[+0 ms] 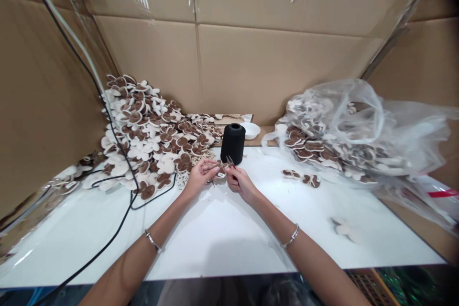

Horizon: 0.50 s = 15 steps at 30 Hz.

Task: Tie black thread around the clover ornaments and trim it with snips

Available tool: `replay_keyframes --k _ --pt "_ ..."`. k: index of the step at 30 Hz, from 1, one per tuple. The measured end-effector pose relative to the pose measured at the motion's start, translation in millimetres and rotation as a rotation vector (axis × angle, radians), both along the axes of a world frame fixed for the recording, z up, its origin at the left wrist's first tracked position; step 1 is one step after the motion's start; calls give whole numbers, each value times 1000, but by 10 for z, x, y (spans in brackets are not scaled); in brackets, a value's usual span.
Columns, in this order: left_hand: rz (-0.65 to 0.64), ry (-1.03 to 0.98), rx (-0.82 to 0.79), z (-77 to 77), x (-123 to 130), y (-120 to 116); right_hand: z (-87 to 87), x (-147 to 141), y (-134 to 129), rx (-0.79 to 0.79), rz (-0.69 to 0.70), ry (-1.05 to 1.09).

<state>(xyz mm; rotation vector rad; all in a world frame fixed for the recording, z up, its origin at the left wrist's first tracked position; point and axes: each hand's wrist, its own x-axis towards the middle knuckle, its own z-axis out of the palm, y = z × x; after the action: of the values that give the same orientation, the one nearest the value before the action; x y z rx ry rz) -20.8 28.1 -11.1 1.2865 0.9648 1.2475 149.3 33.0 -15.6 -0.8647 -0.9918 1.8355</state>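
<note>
My left hand [202,175] is closed, pinching a brown-and-white flower-shaped fabric piece [221,170] with a small white label. Close beside it, my right hand [241,182] is closed around small metal snips [230,159], whose two points show above the fingers. The right fingertips meet the edge of the fabric piece, though I cannot tell whether they grip it too. A black cone of thread [233,144] stands upright just behind the hands.
A large heap of flower pieces [167,136] rises at the left, with a black cable [133,196] across it. At the right, a clear plastic bag [358,124] holds more. Tied pieces [311,180], a white flower [343,227] and a white bowl [251,130] are also there.
</note>
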Motion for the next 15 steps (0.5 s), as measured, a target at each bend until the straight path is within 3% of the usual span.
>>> replay_keyframes --k 4,7,11,13,15 --pt "18 3 -6 -29 4 20 -11 -5 -17 46 26 -17" --pt "49 106 86 -45 21 5 -37 -17 -25 62 11 -47" --pt "255 498 389 -14 36 -79 -41 -28 -30 48 -78 -55" --pt "244 694 554 10 42 -124 -30 -37 -36 42 -122 -56" --pt "155 822 660 21 51 -150 -27 -49 -42 49 -153 -64"
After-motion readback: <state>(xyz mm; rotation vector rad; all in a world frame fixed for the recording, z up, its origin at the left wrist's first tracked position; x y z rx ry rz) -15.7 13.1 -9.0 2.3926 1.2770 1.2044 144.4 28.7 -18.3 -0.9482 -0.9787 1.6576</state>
